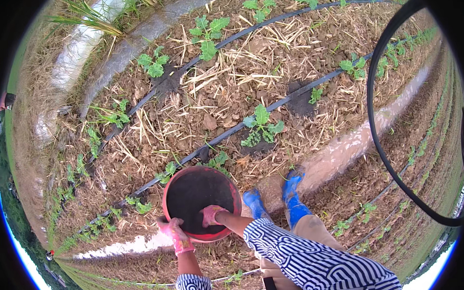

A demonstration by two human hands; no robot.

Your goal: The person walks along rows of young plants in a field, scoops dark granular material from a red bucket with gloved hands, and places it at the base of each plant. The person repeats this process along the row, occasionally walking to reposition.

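Observation:
A red bucket [235,194] with dark, fine soil-like material [195,192] inside is before me, over the edge of the planted bed. My left hand [175,233], in a pink patterned glove, grips the bucket's rim at its lower left. In a like glove, my right hand [213,216] reaches inside, its fingers at the dark material; whether they hold any is hidden. Just beyond the bucket, leafy seedlings [219,160] stand beside a black drip line [227,133]. Dark patches lie at the base of a kale-like plant [262,124] and of a smaller seedling [315,95].
Blue boots [295,200] stand at a muddy, water-filled furrow [339,152]. A second drip line [191,64] runs along the straw-strewn bed. A black cable [372,113] loops at the right. A distant person [49,255] is at the far lower left.

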